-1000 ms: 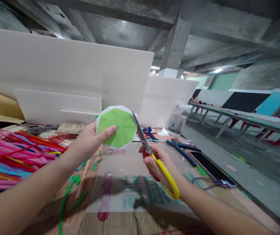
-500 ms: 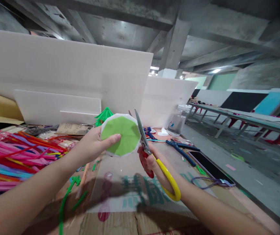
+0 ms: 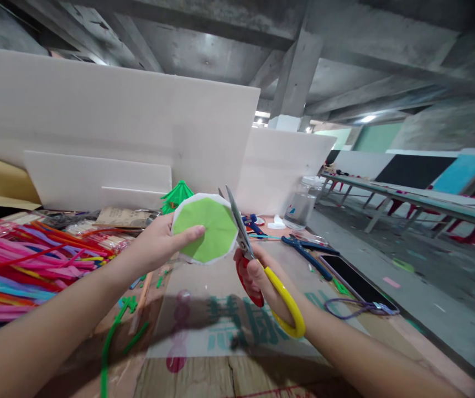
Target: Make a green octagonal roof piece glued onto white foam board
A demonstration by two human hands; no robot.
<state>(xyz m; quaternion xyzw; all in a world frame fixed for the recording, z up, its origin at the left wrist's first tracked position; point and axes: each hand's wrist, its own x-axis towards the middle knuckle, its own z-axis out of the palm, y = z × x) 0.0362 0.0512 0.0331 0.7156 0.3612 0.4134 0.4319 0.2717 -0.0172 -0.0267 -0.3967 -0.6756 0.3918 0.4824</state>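
Observation:
My left hand (image 3: 165,236) pinches a round green paper disc with a white rim (image 3: 210,235), thumb on its front and the other fingers hidden behind. The disc faces me, raised above the table. In my right hand (image 3: 262,276) is a pair of scissors (image 3: 243,237) with one yellow and one red handle loop. Their blades point up, slightly parted, right along the disc's right edge. A green tent-shaped craft piece made of pipe cleaners (image 3: 178,194) stands behind the disc.
Colourful pipe cleaners (image 3: 34,265) lie heaped at left. Blue-handled pliers (image 3: 307,257), a phone (image 3: 359,282) with a purple cord and a clear jar (image 3: 299,204) are at right. White boards (image 3: 137,121) stand behind. Green pipe cleaner pieces (image 3: 108,342) lie near the front.
The scissor blades have tilted and shifted slightly left along the disc's upper right edge. The disc has turned or moved only a little in my left hand.

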